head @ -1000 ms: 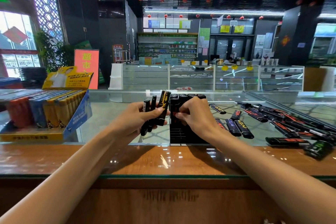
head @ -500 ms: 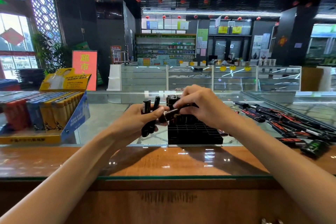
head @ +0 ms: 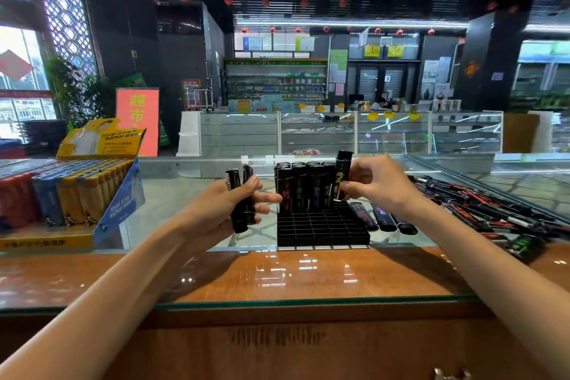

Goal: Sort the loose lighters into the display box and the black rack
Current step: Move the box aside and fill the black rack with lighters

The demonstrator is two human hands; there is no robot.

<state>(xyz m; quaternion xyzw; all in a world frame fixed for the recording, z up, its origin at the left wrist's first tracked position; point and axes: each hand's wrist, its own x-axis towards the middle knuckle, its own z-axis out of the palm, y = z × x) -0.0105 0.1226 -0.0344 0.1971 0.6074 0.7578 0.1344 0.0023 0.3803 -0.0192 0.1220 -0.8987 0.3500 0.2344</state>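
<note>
Pinched lighter mid-body in right hand above black rack — probably light, stiff, slick; gripped two spare lighters in left hand.

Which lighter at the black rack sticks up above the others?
The gold-marked lighter pinched by the right hand at the right end of the black rack; the seated lighters beside it stand lower, tops level.

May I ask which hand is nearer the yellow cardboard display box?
Left. The left hand lies right of the display box; the right hand farther, by the black plastic rack.
</note>
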